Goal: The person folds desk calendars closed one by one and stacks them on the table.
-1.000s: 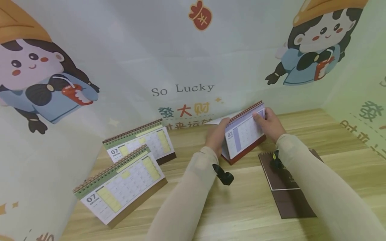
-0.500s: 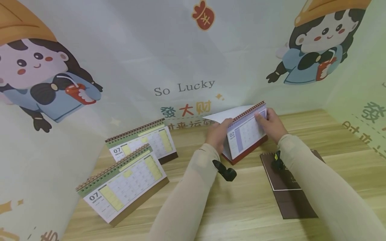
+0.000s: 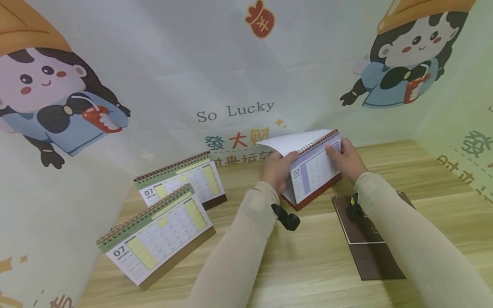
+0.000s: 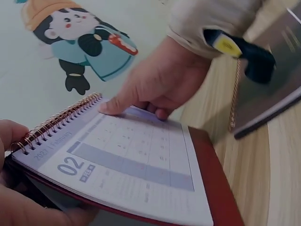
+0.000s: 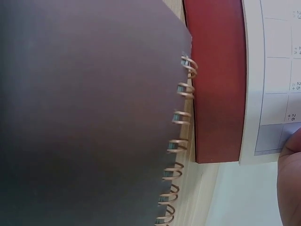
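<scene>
A spiral-bound desk calendar (image 3: pixel 317 171) with a purple-edged "02" page and a red base stands at the back of the table. My left hand (image 3: pixel 275 173) holds its left end, with the thumb near the coil binding. At the other end my right hand (image 3: pixel 348 159) grips it, the thumb lying on the page front. Behind the binding a white sheet (image 3: pixel 294 141) sticks out to the left, its edge raised. In the left wrist view, "February" shows on the calendar page (image 4: pixel 127 146). From the right wrist, the red base (image 5: pixel 218 89) and my right thumb (image 5: pixel 291 179) are visible.
Two green-topped calendars showing "07" stand at the left, the front one (image 3: pixel 159 239) overlapping the rear one (image 3: pixel 196 184). A dark brown calendar (image 3: pixel 371 261) lies flat under the right forearm. A printed cloth backdrop (image 3: pixel 169 85) rises behind the wooden table (image 3: pixel 300 265).
The white sheet behind the binding has lifted higher and spread further into view. Both hands keep their hold on the calendar, nearly in place. The head view has shifted slightly.
</scene>
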`<act>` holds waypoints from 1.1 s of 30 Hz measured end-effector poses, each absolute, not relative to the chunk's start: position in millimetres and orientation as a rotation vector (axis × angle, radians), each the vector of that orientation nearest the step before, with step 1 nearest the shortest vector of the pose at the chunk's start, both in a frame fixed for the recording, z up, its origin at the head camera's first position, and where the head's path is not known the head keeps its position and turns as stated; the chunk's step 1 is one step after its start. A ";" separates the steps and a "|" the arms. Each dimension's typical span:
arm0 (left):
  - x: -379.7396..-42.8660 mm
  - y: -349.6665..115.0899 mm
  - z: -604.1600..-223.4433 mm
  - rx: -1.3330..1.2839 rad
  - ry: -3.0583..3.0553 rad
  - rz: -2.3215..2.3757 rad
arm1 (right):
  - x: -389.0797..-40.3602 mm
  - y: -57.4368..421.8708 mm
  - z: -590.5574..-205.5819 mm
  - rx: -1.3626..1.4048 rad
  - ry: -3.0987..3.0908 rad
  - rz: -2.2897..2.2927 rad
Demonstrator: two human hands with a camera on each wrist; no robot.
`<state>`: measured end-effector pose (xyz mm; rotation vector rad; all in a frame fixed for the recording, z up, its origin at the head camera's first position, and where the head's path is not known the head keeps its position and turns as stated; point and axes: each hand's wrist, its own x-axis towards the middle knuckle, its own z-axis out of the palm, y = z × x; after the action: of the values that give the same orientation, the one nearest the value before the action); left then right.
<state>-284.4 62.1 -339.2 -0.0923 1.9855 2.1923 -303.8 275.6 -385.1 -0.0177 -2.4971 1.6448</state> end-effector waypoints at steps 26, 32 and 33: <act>-270.8 65.0 -347.3 0.425 2.905 1.826 | -306.5 276.2 -382.6 0.012 -2.491 1.647; -272.6 62.9 -352.1 0.639 2.996 1.808 | -307.6 275.9 -382.5 0.032 -2.496 1.579; -272.8 62.7 -352.8 0.653 3.002 1.810 | -307.8 275.8 -382.4 0.032 -2.500 1.563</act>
<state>-272.8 62.7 -352.8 0.6534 3.0022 1.8103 -307.8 275.8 -382.4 0.0315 -2.5003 1.5625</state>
